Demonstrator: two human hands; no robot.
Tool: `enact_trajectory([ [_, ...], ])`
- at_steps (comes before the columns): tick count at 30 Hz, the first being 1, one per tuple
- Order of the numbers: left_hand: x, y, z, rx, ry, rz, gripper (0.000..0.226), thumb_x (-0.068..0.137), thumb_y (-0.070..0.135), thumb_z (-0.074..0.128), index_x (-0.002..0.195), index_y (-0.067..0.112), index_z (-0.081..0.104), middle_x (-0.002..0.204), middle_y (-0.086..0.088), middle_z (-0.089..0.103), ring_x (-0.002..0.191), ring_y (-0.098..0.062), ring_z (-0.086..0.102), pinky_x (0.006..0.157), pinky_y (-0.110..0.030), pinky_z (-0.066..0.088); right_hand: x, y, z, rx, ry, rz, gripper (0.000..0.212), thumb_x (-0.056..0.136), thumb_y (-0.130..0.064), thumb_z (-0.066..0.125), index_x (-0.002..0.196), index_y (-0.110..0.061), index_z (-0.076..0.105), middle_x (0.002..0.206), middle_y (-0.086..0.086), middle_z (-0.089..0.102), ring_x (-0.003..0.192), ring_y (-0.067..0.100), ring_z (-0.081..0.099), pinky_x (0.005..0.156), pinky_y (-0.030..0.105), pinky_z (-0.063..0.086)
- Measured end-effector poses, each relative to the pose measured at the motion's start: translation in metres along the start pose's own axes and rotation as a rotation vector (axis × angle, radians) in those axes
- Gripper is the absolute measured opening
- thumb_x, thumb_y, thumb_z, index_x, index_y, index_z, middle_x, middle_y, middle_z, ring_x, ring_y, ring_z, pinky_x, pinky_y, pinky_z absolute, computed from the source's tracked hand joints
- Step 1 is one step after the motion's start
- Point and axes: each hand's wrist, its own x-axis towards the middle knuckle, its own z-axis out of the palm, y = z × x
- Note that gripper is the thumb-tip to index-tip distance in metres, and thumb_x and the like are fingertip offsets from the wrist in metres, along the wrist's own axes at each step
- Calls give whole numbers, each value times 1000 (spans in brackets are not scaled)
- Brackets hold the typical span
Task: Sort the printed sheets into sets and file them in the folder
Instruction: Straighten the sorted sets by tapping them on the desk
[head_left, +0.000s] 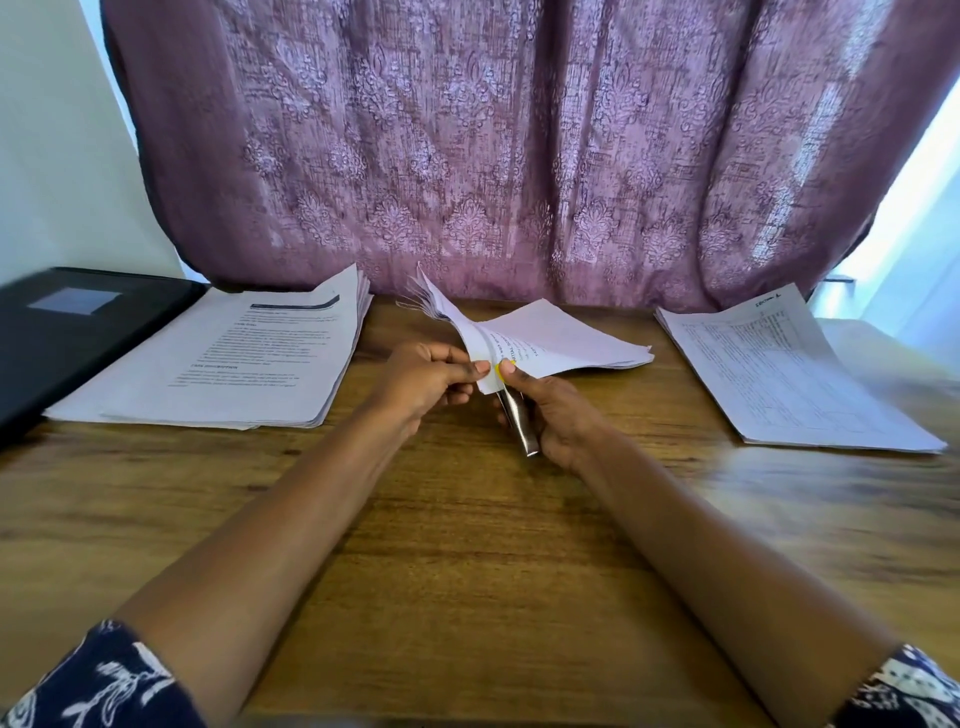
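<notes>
Sheets (566, 340) of the middle set are fanned up off the table (467, 545). The left hand (426, 379) pinches their near corner, and the right hand (558, 423) grips a silver tool (519, 423), thumb touching that same corner. The left stack (234, 358) butts against the black folder (67, 332) at the far-left edge. The right stack (779, 374) hugs the right edge, and bare wood spans the near side.

Mauve patterned curtain (467, 156) behind wooden table (467, 545)

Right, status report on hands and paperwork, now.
Left grip pinches corner of fanned white printed sheets. Right grip holds silver metal tool at same corner. Black folder closed, far left, beyond white paper stack.
</notes>
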Motion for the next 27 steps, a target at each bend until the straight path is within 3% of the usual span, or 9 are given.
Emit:
enact_trajectory([
  [5, 2, -6, -1, -11, 15, -6, 11, 77, 10, 78, 72, 9, 69, 57, 4, 63, 49, -3, 57, 54, -17, 51, 4, 2, 6, -52, 143, -20, 17, 83, -19, 72, 85, -3, 68, 73, 6, 68, 58, 14, 60, 59, 25, 53],
  [9, 7, -8, -5, -41, 20, -47, 9, 79, 9, 77, 75, 10, 69, 60, 3, 65, 54, -6, 57, 54, -18, 52, 0, -8, -4, -217, -4, 71, 22, 87, -26, 67, 94, -5, 66, 77, 5, 65, 68, 15, 60, 60, 28, 54],
  [11, 9, -8, -9, -70, 37, -72, 5, 82, 9, 74, 81, 9, 69, 69, -1, 67, 57, -6, 58, 51, -17, 53, -2, -22, -18, -589, -13, 80, 31, 83, -34, 71, 98, -8, 66, 86, 7, 65, 79, 17, 59, 65, 28, 48],
  [14, 14, -12, -12, -72, 52, -109, 2, 87, 12, 69, 89, 11, 68, 89, -8, 70, 66, -10, 65, 52, -20, 55, -1, -33, -40, -1373, 144, 12, 47, 73, -48, 76, 98, -9, 64, 97, 8, 64, 90, 19, 55, 69, 29, 39],
  [16, 16, -15, -10, -139, 44, -142, 4, 94, 11, 61, 97, 12, 63, 98, -9, 70, 68, -14, 70, 51, -22, 56, -1, -33, -47, -1615, 248, -20, 52, 72, -51, 77, 101, -11, 59, 103, 6, 63, 98, 22, 56, 69, 29, 38],
  [19, 14, -16, -4, -177, 35, -154, 13, 99, 10, 51, 111, 13, 54, 101, -7, 69, 70, -15, 73, 52, -22, 56, 2, -31, -53, -1678, 286, 17, 61, 70, -59, 74, 106, -13, 58, 112, 6, 63, 105, 24, 56, 73, 31, 42],
  [21, 12, -12, -5, -85, 34, -66, 13, 99, 10, 51, 110, 16, 54, 108, -7, 68, 73, -15, 73, 54, -22, 56, -2, -41, -54, -1672, 328, -23, 67, 67, -65, 72, 109, -15, 59, 113, 3, 62, 107, 24, 56, 77, 32, 44],
  [24, 4, 11, -20, 123, -20, 225, 13, 99, 8, 49, 106, 19, 55, 111, -8, 68, 82, -18, 69, 53, -22, 55, -8, -60, -54, -1520, 474, -330, 60, 71, -60, 71, 111, -15, 62, 113, 5, 62, 109, 26, 56, 79, 30, 41],
  [27, -18, 47, -47, 278, -143, 464, 17, 99, 8, 49, 102, 23, 57, 97, 9, 70, 86, -5, 64, 64, -24, 55, 1, -75, -48, -1210, 462, -600, 55, 77, -41, 75, 122, -13, 58, 119, 9, 56, 111, 27, 55, 86, 32, 44],
])
